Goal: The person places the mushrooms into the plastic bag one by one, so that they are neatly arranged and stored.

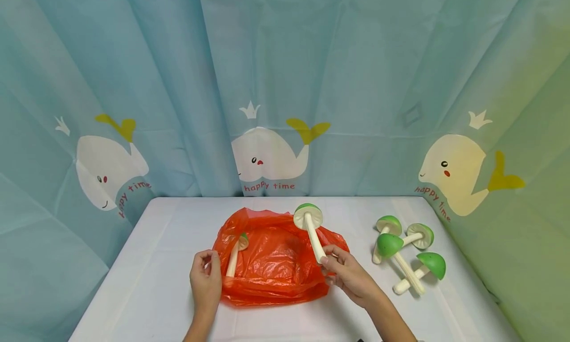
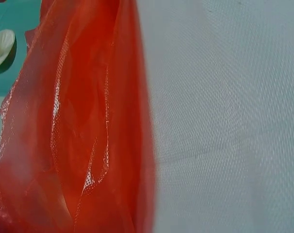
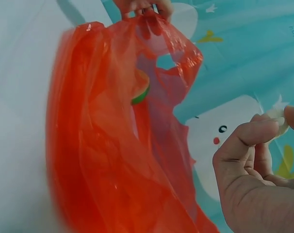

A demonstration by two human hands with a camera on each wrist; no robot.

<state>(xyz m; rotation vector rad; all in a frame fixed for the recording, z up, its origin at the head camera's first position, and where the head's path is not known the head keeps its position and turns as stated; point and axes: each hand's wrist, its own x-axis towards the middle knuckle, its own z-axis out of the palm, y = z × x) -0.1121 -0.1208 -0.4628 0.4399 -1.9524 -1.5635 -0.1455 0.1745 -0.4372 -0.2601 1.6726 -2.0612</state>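
Note:
A red plastic bag lies spread on the table, its mouth facing up. My left hand pinches the bag's left edge. Inside, near that side, is one toy mushroom with a green cap and a pale stem. My right hand grips the lower end of another mushroom's stem, holding it cap-up over the bag's right side. From the right wrist view, the right hand's thumb and fingers close on the stem end. Only red film and a pale cap underside show at the left wrist.
Several more green-capped mushrooms lie in a loose pile, right of the bag. They rest on a white-covered table. A pale blue curtain with printed whales hangs behind and along both sides.

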